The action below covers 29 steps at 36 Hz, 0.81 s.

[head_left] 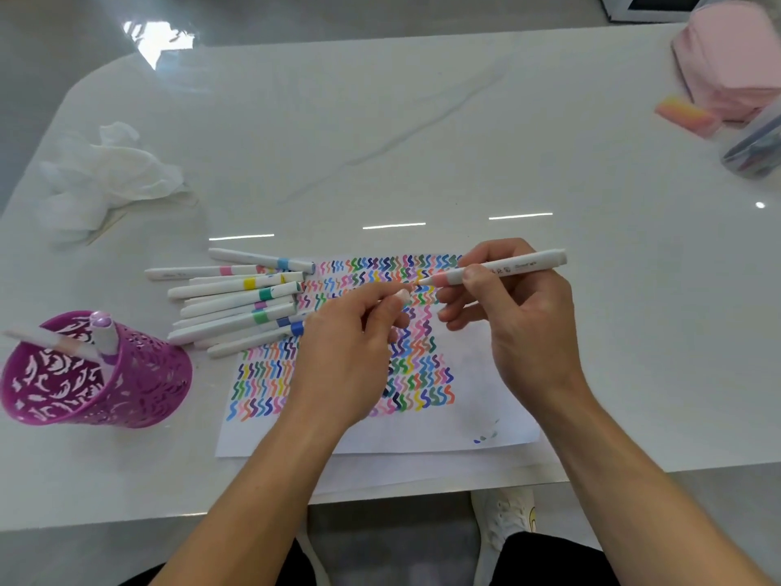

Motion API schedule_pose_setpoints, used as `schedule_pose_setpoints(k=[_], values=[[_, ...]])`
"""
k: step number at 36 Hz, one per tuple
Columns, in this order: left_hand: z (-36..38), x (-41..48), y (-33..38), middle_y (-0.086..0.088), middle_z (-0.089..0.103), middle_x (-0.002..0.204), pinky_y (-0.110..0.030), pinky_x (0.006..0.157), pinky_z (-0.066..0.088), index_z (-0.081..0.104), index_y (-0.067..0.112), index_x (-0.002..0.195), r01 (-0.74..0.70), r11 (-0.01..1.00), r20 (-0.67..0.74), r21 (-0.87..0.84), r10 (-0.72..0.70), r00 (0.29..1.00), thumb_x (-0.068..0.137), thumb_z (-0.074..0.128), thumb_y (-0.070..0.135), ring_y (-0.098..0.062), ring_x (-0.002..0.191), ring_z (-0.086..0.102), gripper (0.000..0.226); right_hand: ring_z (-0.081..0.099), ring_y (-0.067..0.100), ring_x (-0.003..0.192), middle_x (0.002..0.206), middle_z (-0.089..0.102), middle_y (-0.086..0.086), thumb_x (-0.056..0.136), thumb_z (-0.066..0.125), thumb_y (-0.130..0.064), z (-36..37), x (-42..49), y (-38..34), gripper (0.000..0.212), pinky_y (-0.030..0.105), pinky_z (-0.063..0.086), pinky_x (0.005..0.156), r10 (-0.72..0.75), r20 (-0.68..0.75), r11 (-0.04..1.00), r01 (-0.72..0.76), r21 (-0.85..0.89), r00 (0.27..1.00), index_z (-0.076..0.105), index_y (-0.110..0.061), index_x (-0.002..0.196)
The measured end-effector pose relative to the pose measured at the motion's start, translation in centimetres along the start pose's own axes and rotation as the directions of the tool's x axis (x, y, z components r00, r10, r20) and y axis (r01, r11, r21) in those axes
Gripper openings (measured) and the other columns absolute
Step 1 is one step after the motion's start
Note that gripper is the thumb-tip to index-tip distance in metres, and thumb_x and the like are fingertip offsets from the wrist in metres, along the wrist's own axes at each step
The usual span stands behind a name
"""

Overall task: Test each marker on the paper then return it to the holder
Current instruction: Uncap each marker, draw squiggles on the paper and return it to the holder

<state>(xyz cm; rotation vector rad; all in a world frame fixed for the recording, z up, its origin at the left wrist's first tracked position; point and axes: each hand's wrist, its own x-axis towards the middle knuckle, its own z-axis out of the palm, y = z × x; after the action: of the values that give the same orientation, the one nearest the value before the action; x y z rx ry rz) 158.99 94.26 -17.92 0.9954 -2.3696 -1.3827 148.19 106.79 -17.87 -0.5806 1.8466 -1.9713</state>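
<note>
A pink-banded marker point(503, 268) is gripped by the right hand point(520, 323) over the paper point(465, 420) at the table's point(422, 120) front edge, its cap point(401, 295) seemingly pinched in the left hand point(350, 353); two markers point(101, 336) are housed in the holder point(139, 382), and the pile point(236, 306) of about ten is judged outstanding.

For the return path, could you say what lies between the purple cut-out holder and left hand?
A pile of white colour-banded markers, in the head view.

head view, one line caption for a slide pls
Right hand holds an uncapped marker over the squiggle-covered paper; left hand pinches its cap.
</note>
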Motion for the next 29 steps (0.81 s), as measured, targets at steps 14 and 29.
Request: schedule_pose_setpoints(k=[14, 29], values=[[-0.4, -0.2, 0.2, 0.018, 0.070, 0.085, -0.021, 0.063, 0.053, 0.068, 0.032, 0.109, 0.040, 0.992, 0.135, -0.117, -0.024, 0.991, 0.106, 0.046, 0.023, -0.001, 0.081, 0.064, 0.024, 0.073, 0.024, 0.064, 0.076, 0.076, 0.004, 0.095, 0.061, -0.023, 0.9, -0.4, 0.0, 0.013, 0.029, 0.058, 0.058, 0.047, 0.056, 0.994, -0.040, -0.106, 0.997, 0.065, -0.010, 0.095], [-0.4, -1.1, 0.2, 0.004, 0.064, 0.074, -0.026, 0.056, 0.051, 0.066, 0.030, 0.092, 0.017, 0.981, 0.133, -0.194, 0.009, 0.991, 0.105, 0.047, 0.027, -0.004, 0.060, 0.056, 0.023, 0.071, 0.026, 0.060, 0.072, 0.073, 0.008, 0.104, 0.063, -0.018, 1.2, -0.3, -0.2, 0.015, 0.031, 0.057, 0.055, 0.078, 0.079, 0.995, -0.073, -0.071, 0.994, 0.067, -0.008, 0.094]])
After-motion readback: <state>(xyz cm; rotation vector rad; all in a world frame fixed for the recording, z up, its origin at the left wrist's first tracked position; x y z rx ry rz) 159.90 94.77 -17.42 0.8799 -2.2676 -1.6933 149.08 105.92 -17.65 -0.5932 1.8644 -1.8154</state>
